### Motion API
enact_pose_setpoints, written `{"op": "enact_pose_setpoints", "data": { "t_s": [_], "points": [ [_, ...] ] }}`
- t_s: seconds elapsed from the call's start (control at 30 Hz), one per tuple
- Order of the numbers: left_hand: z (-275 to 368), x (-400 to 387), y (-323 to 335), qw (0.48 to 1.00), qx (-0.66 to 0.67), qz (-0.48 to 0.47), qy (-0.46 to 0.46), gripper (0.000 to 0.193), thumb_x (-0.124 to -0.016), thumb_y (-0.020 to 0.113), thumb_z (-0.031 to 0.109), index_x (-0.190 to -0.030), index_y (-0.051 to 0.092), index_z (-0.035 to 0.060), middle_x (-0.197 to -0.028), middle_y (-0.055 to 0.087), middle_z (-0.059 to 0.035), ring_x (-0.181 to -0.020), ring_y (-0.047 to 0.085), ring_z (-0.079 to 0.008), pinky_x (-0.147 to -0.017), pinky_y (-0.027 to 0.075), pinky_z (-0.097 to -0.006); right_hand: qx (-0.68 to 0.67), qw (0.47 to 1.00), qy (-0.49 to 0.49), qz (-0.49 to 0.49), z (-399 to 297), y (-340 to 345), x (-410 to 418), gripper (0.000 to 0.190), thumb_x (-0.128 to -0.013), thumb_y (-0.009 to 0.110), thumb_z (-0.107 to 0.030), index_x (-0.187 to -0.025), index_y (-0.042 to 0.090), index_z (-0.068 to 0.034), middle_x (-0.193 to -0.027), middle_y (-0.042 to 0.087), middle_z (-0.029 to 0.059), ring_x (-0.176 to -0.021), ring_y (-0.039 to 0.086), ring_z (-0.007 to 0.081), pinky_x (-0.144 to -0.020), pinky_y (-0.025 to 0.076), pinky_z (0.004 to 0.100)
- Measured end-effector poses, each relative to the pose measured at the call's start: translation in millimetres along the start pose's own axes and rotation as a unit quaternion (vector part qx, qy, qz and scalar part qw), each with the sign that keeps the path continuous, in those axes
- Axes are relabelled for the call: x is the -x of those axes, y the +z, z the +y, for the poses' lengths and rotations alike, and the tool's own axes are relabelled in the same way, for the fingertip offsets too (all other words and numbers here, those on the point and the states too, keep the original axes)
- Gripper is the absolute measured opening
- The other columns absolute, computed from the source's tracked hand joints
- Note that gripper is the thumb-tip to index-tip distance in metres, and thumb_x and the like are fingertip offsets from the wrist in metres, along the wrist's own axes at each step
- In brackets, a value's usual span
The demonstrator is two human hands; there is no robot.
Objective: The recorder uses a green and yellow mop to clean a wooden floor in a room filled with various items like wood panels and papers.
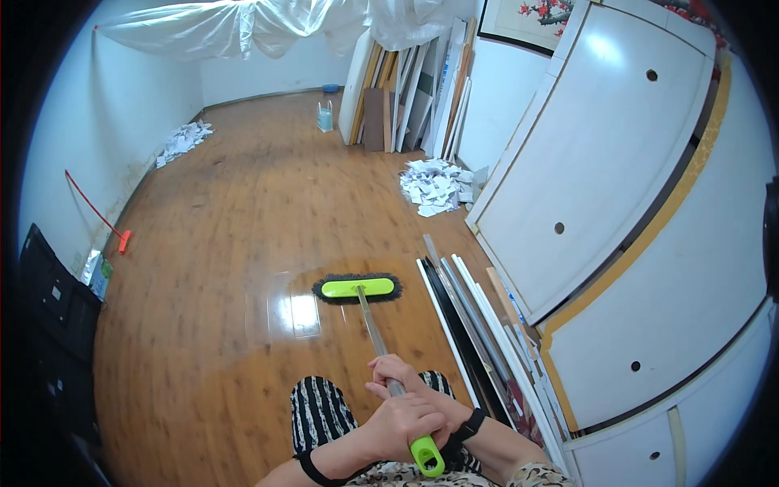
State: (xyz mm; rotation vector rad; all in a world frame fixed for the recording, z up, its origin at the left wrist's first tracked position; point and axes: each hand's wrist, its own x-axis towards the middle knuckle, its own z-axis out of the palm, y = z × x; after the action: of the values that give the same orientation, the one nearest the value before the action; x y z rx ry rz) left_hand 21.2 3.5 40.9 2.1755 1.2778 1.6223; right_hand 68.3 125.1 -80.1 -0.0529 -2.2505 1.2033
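Note:
A mop with a lime-green head plate (358, 288) and a dark grey fringed pad lies flat on the wood-look floor ahead of me. Its metal pole (372, 322) slopes back towards my body. My left hand (406, 427) is closed round the pole just above the green end grip (428, 456). Farther down the pole, nearer the mop head, my right hand (394, 376) wraps it, partly hidden behind the left hand and forearm. The floor round the mop head looks wet and shiny, with a bright reflection to its left.
Long strips and tubes (475, 329) lie on the floor at right, beside large white panels (596, 164). Paper scraps (435, 185) are heaped beyond, near leaning boards (389, 97). Along the left wall are another paper pile (184, 141), a red long-handled tool (125, 241) and black panels (61, 304).

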Motion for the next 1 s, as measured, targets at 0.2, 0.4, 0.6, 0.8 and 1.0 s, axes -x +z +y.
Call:
{"op": "enact_pose_setpoints", "data": {
  "t_s": [0.2, 0.4, 0.6, 0.8, 1.0],
  "points": [
    [45, -39, -9, 0.996, 0.067, 0.032, 0.057, 0.024, -0.076, 0.075, 0.011, -0.066, 0.054, 0.0065, -0.057, 0.056, -0.0082, -0.052, 0.061, -0.0242, -0.049, 0.049, -0.0345, -0.088, 0.992, 0.043, -0.083, -82, -34, -7, 0.032, -0.078, 0.082, -0.008, -0.074, 0.050, -0.004, -0.081, 0.055, 0.0069, -0.095, 0.058, 0.0265, -0.081, 0.045, 0.0367],
    [45, -39, -15, 0.999, 0.013, 0.018, 0.034, 0.024, -0.074, 0.077, 0.011, -0.064, 0.056, 0.0065, -0.055, 0.057, -0.0078, -0.050, 0.061, -0.0248, -0.050, 0.049, -0.0341, -0.109, 0.988, 0.059, -0.094, -82, -33, -12, 0.036, -0.081, 0.080, -0.007, -0.073, 0.045, -0.005, -0.078, 0.053, 0.0068, -0.092, 0.058, 0.0254, -0.078, 0.044, 0.0362],
    [26, -42, -15, 0.998, 0.016, 0.065, -0.016, 0.017, -0.076, 0.076, 0.014, -0.073, 0.062, 0.0050, -0.064, 0.063, -0.0080, -0.058, 0.066, -0.0261, -0.057, 0.054, -0.0362, -0.108, 0.991, 0.062, -0.051, -52, -24, -21, 0.033, -0.082, 0.078, -0.002, -0.073, 0.046, -0.005, -0.079, 0.053, 0.0066, -0.088, 0.058, 0.0236, -0.081, 0.047, 0.0362],
    [0, -18, 4, 0.999, -0.004, 0.036, -0.019, 0.013, -0.073, 0.074, 0.014, -0.078, 0.063, 0.0083, -0.070, 0.066, -0.0069, -0.066, 0.068, -0.0256, -0.062, 0.055, -0.0377, -0.097, 0.994, 0.050, -0.020, -8, -15, -9, 0.031, -0.080, 0.078, 0.001, -0.074, 0.048, -0.004, -0.082, 0.054, 0.0058, -0.092, 0.057, 0.0221, -0.093, 0.049, 0.0380],
    [11, -5, 5, 0.999, -0.011, 0.026, -0.032, 0.016, -0.070, 0.074, 0.016, -0.079, 0.062, 0.0107, -0.073, 0.067, -0.0073, -0.069, 0.069, -0.0265, -0.064, 0.054, -0.0382, -0.077, 0.993, 0.065, -0.058, -34, -13, -11, 0.033, -0.081, 0.079, -0.003, -0.074, 0.048, -0.004, -0.085, 0.053, 0.0071, -0.096, 0.057, 0.0231, -0.093, 0.046, 0.0375]
  ]
}}
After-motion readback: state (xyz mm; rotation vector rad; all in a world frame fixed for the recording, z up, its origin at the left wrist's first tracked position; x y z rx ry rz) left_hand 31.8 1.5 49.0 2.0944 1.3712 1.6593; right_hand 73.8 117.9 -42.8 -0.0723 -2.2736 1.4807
